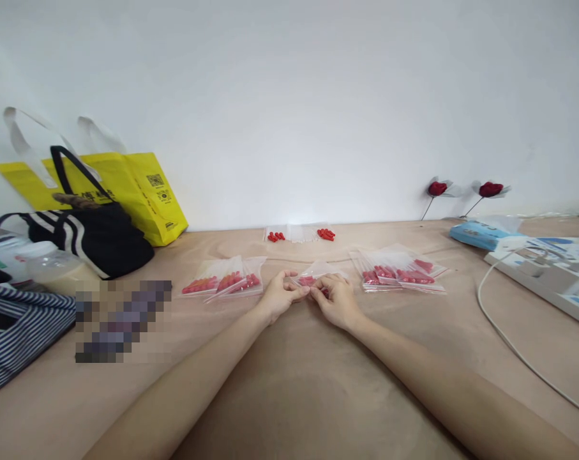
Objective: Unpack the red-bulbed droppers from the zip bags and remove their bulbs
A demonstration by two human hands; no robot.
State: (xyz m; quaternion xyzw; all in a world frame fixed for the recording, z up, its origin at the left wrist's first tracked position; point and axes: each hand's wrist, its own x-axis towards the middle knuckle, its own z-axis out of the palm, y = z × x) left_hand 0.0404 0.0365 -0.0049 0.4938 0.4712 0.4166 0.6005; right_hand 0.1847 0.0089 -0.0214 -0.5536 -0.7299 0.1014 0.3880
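Note:
A small clear zip bag (323,268) with red pieces in it lies between my hands at the middle of the table. My left hand (278,298) pinches the near edge of the bag, thumb and forefinger together. From the other side my right hand (338,300) is closed on the same edge, its fingertips almost touching the left thumb; its fingers hide part of the bag. Filled zip bags (236,280) with red pieces overlap to the left, and more filled zip bags (398,273) overlap to the right.
Against the wall are loose red pieces (326,234) and clear bags (301,232). A yellow bag (159,191), a black bag (121,236), a jar (62,271) and striped cloth (25,332) crowd the left. On the right are a blue packet (481,234), a white cable (502,335) and two fabric roses (490,189).

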